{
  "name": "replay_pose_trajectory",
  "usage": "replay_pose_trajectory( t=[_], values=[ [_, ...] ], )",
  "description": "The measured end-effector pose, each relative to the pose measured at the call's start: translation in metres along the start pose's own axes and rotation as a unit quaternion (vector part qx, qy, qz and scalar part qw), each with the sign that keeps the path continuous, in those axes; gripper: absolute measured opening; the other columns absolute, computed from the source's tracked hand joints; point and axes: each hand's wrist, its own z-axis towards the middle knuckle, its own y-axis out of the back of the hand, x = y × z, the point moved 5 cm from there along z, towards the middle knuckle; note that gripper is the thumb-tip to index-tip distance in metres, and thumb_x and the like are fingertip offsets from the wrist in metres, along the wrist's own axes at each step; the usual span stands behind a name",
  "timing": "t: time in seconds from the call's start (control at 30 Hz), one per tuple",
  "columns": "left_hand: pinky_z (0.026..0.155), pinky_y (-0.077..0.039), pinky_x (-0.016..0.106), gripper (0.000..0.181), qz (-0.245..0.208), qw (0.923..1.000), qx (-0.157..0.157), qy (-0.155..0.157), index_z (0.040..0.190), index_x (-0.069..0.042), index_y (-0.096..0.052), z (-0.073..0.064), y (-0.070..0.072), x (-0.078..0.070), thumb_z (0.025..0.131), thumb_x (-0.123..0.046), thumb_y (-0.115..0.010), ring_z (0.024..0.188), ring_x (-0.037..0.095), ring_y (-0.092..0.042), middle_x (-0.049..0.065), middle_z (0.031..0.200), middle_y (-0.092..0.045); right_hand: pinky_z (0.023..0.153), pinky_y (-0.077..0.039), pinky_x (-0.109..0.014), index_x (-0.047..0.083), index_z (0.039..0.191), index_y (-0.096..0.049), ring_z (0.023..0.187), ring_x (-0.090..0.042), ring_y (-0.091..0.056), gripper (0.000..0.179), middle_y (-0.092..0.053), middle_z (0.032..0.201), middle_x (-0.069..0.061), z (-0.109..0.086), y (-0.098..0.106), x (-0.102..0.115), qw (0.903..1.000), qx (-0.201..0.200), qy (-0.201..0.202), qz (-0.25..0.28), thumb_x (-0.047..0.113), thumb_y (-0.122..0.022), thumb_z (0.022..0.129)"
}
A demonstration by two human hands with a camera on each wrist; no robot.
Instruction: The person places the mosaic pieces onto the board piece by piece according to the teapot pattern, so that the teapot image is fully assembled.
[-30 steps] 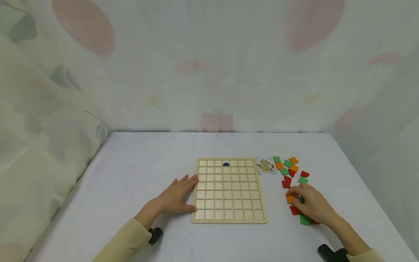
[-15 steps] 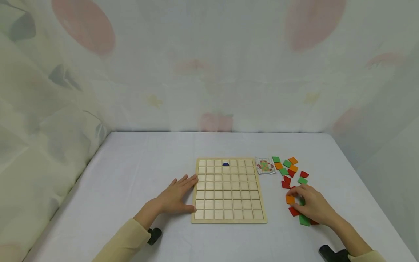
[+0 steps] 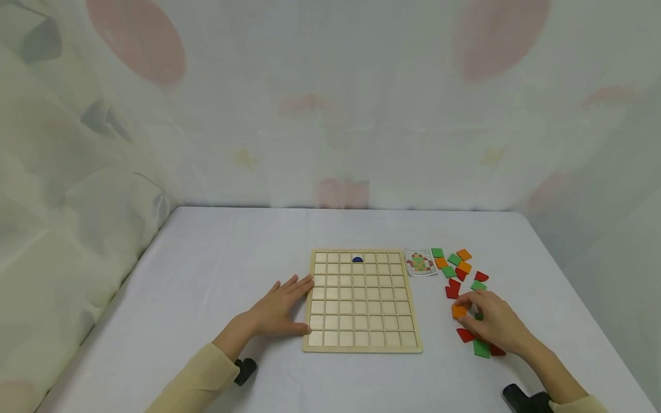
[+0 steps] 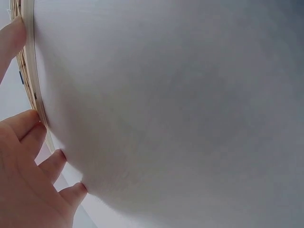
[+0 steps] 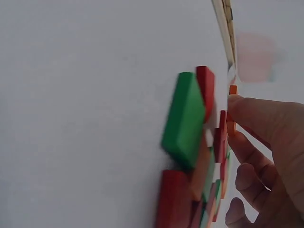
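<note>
My right hand (image 3: 488,318) pinches an orange square tile (image 3: 458,311) between thumb and fingers, at the left side of a group of coloured tiles. In the right wrist view the orange tile (image 5: 232,127) stands edge-on between the fingertips. My left hand (image 3: 279,310) lies with fingers spread against the left edge of a wooden grid board (image 3: 361,322); the left wrist view has fingertips along the board's side (image 4: 31,66). A dark blue half-round piece (image 3: 357,260) sits in a top-row cell of the board. Some tiles are hidden under my right hand.
A small printed pattern card (image 3: 420,263) lies at the board's upper right corner. Green (image 3: 437,252), orange (image 3: 464,254) and red tiles (image 3: 482,276) are scattered right of it. A green tile (image 3: 482,349) and a red tile (image 3: 465,335) lie nearest the front.
My right hand has taken the orange tile up slightly, widening the gap to the red tile in front of it. The left hand and board have stayed in place.
</note>
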Motion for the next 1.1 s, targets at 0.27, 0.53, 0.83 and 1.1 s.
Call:
replay_pose_trajectory(
  t=[0.27, 0.53, 0.83, 1.1],
  values=[
    [0.105, -0.013, 0.064, 0.091, 0.002, 1.0000, -0.001, -0.001, 0.145, -0.009, -0.027, 0.000, 0.001, 0.001, 0.075, -0.044, -0.072, 0.139, 0.037, -0.016, 0.005, 0.153, -0.021, 0.061, -0.045, -0.020, 0.017, 0.096, -0.066, 0.075, -0.012, -0.046, 0.028, -0.053, 0.081, 0.007, 0.015, 0.004, 0.012, 0.9991, -0.022, 0.016, 0.032, 0.013, -0.078, 0.072],
    [0.105, -0.013, 0.064, 0.091, 0.002, 1.0000, 0.000, 0.000, 0.146, -0.009, -0.027, 0.001, 0.002, 0.001, 0.075, -0.044, -0.072, 0.139, 0.036, -0.016, 0.005, 0.153, -0.020, 0.061, -0.042, -0.021, 0.014, 0.097, -0.066, 0.077, -0.015, -0.049, 0.025, -0.057, 0.086, 0.003, 0.040, -0.005, 0.038, 0.9957, -0.038, 0.055, 0.065, 0.010, -0.075, 0.074],
    [0.106, -0.013, 0.063, 0.092, 0.002, 1.0000, 0.001, 0.004, 0.146, -0.010, -0.026, 0.001, 0.000, 0.001, 0.074, -0.045, -0.072, 0.139, 0.035, -0.016, 0.004, 0.153, -0.020, 0.067, -0.043, -0.026, 0.014, 0.098, -0.065, 0.083, -0.017, -0.052, 0.022, -0.060, 0.091, 0.002, 0.071, -0.021, 0.073, 0.9941, -0.034, 0.061, 0.082, 0.014, -0.073, 0.077],
    [0.106, -0.013, 0.063, 0.092, 0.005, 1.0000, -0.002, 0.000, 0.146, -0.010, -0.026, 0.000, -0.001, 0.001, 0.074, -0.046, -0.072, 0.139, 0.035, -0.016, 0.004, 0.153, -0.020, 0.067, -0.041, -0.029, 0.014, 0.097, -0.066, 0.082, -0.017, -0.052, 0.021, -0.060, 0.091, 0.001, 0.091, -0.035, 0.099, 0.9895, -0.035, 0.074, 0.119, 0.016, -0.073, 0.078]
  ],
)
